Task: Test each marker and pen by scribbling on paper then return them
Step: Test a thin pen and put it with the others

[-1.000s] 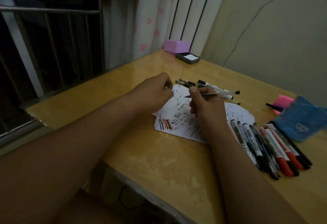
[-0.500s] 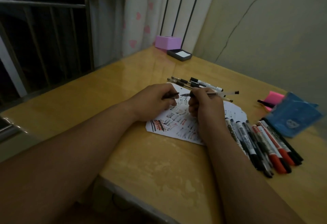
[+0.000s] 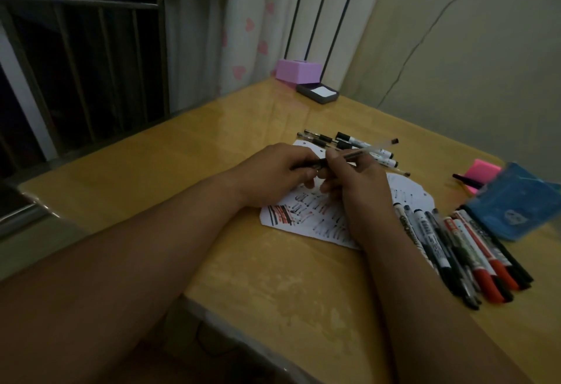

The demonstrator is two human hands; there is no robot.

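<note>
1. Table (image 3: 182, 171): yellow wood with a glossy top. Your forearms cross its near edge.
2. Paper (image 3: 306, 219): a white scrap covered in black and red scribbles, lying flat under your hands.
3. Row of markers (image 3: 455, 241): black and red caps, laid side by side just right of the paper, beside your right forearm.
4. Blue pouch (image 3: 513, 204): lies right of that row, touching its far end.
5. Your right hand (image 3: 358, 186): fingers curled, pinching the pen near its writing end, above the paper.
6. Your left hand (image 3: 273, 174): fingers curled around the cap, knuckles up, close against the right hand.
7. Loose pens (image 3: 321, 139): a small cluster just beyond the paper's far edge.
8. Pen (image 3: 373, 148): clear barrel, tilted up and away to the right, off the paper.
9. Cap (image 3: 306, 165): dark, and it meets the pen's tip between your hands. You cannot tell if it is seated.
</note>
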